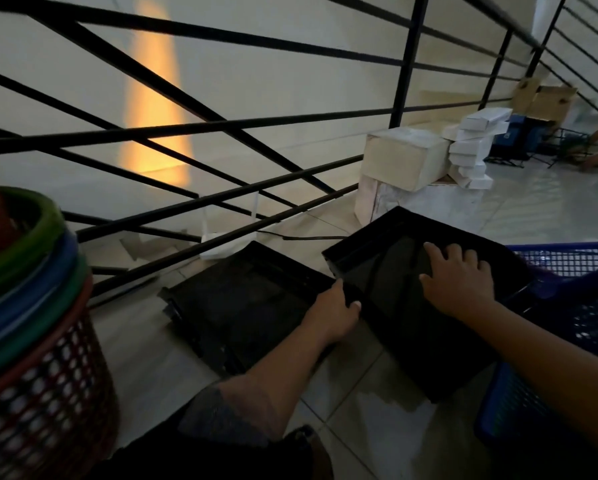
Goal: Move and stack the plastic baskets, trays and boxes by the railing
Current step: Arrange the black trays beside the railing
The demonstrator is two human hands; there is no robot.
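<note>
Left hand (335, 311) gripping black tray (405, 299) edge; right hand (458, 278) flat on top. Blue basket (567, 306) cut off at right.

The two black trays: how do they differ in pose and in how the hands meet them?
The right tray is tilted, its far edge raised; the left tray lies flat on the floor. The left hand grips the right tray's left rim and the right hand rests flat inside it; no hand holds the left tray. Both are black, shallow and rectangular.
</note>
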